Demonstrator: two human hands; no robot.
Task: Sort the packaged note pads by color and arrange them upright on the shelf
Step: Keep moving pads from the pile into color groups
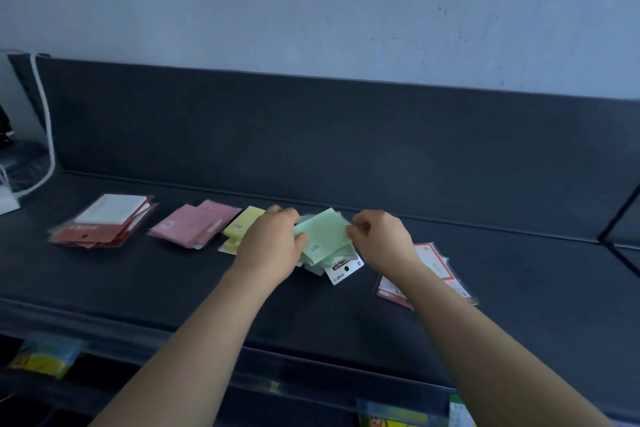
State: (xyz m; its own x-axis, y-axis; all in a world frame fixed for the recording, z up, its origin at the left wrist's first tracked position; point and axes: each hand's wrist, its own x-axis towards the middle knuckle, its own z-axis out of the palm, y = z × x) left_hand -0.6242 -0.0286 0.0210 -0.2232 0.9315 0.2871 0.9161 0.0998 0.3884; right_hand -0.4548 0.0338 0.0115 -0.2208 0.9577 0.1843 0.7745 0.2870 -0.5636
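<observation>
Dark grey shelf [346, 308] with a raised back panel, pale wall [311, 10] behind. Far left, a white cable [46, 135] hangs down.

Row of flat piles, none upright yet: red-and-white stack [100, 225], pink stack [194, 227], then yellow stack [239, 227], its right side hidden by the left hand [268, 246].

Left hand's fingers curl round the left edge of the green note pads [323, 236], mid-shelf. Right hand [379, 241] pinches their right edge between thumb and fingertips. Orange-bordered packets [433, 267] lie flat farthest right, partly under the forearm.

Likely step: gathering the greens into one block. Best done by squeezing both edges evenly, tapping the pile square on the shelf, then tipping it up against the back panel. The slick wrappers will probably slide if the grip loosens.

Greens: pale mint, clear sleeves, fanned unevenly. A white header card with a black band and hang hole sticks out at the near end.
</observation>
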